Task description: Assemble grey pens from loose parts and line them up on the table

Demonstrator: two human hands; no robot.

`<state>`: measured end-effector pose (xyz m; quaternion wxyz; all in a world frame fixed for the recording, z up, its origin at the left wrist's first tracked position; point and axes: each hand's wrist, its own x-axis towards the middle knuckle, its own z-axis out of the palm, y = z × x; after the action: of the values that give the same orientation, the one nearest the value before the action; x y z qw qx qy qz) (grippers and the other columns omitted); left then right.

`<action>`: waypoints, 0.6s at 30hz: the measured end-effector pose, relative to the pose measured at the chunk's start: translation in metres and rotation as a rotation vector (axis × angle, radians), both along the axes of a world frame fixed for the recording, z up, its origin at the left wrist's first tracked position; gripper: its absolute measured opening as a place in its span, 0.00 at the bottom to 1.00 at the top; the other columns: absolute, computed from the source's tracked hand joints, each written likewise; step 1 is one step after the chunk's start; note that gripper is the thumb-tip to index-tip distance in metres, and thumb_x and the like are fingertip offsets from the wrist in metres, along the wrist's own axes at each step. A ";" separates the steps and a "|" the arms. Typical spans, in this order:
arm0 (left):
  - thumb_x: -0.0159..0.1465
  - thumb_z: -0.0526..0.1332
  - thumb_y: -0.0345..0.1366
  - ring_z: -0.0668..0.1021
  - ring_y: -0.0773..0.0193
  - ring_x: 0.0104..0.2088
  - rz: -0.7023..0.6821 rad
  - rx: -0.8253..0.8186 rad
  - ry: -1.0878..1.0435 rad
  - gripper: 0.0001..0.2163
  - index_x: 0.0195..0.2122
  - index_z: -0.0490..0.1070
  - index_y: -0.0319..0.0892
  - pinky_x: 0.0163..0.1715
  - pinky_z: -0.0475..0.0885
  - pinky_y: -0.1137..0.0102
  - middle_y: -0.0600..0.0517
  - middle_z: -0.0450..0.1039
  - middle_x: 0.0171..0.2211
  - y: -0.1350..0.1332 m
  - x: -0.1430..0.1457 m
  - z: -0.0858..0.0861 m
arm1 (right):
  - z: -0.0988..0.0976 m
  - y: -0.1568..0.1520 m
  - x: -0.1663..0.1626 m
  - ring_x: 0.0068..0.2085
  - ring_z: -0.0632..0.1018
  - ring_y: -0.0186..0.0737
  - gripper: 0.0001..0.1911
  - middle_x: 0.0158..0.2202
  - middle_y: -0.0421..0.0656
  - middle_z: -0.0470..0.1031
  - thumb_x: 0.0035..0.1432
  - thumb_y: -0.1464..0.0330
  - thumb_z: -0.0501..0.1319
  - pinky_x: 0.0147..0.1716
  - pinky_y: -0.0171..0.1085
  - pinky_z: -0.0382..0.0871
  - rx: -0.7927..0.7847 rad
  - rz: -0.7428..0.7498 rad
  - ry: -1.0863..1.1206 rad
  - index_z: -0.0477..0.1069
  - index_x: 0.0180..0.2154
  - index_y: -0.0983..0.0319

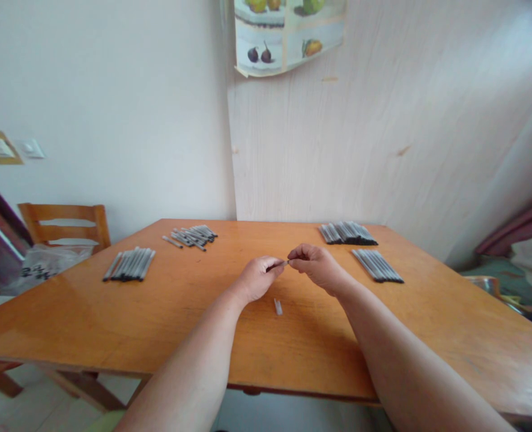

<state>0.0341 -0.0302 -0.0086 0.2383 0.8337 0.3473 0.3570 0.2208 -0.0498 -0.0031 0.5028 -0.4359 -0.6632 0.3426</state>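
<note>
My left hand (257, 277) and my right hand (317, 264) meet above the middle of the wooden table (113, 318). Both are closed in a pinch on one thin grey pen (278, 265), the left round its body and the right at its tip. A small pale pen cap (278, 307) lies on the table just below the hands. Grey pens lie in groups: a row at the left (129, 264), a loose pile at the back left (193, 236), a stack at the back right (347, 233) and a row at the right (377, 265).
A wooden chair (65, 220) stands at the table's left end with a clear plastic bag (45, 264) on it. The table sits against a corner of two walls, with a fruit poster (288, 33) above. A bed or sofa (518, 264) is at the right.
</note>
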 end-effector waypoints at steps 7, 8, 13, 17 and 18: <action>0.62 0.56 0.42 0.75 0.63 0.37 0.002 0.015 0.004 0.13 0.42 0.76 0.42 0.38 0.67 0.70 0.51 0.77 0.36 -0.001 -0.001 0.002 | 0.006 -0.006 0.003 0.29 0.70 0.32 0.10 0.30 0.41 0.71 0.48 0.68 0.60 0.29 0.32 0.65 -0.049 0.029 0.054 0.71 0.35 0.63; 0.62 0.56 0.41 0.75 0.63 0.38 0.003 0.017 0.004 0.13 0.42 0.76 0.42 0.38 0.67 0.70 0.51 0.77 0.36 -0.001 -0.001 0.002 | 0.006 -0.006 0.004 0.28 0.70 0.32 0.09 0.29 0.41 0.71 0.49 0.68 0.60 0.29 0.32 0.65 -0.055 0.033 0.044 0.71 0.34 0.63; 0.63 0.56 0.41 0.75 0.63 0.38 -0.001 0.029 0.008 0.13 0.42 0.76 0.43 0.39 0.67 0.70 0.50 0.77 0.37 -0.001 0.000 0.001 | 0.007 -0.006 0.005 0.26 0.69 0.32 0.07 0.26 0.40 0.70 0.49 0.67 0.60 0.27 0.32 0.64 -0.052 0.055 -0.011 0.72 0.31 0.63; 0.63 0.56 0.40 0.75 0.62 0.38 0.003 0.041 0.012 0.13 0.41 0.76 0.42 0.40 0.68 0.69 0.50 0.77 0.37 -0.001 0.001 0.001 | 0.007 -0.006 0.006 0.25 0.69 0.32 0.07 0.25 0.40 0.70 0.50 0.66 0.60 0.27 0.32 0.64 -0.039 0.045 -0.057 0.72 0.31 0.63; 0.63 0.56 0.40 0.75 0.62 0.38 0.006 0.045 0.019 0.12 0.41 0.76 0.42 0.39 0.68 0.69 0.50 0.77 0.37 -0.002 0.001 0.002 | 0.007 -0.006 0.006 0.25 0.69 0.32 0.07 0.25 0.40 0.70 0.50 0.66 0.59 0.27 0.32 0.64 -0.035 0.043 -0.069 0.72 0.31 0.63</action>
<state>0.0348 -0.0321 -0.0071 0.2153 0.8413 0.3438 0.3574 0.2265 -0.0555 0.0037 0.4645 -0.4418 -0.6832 0.3496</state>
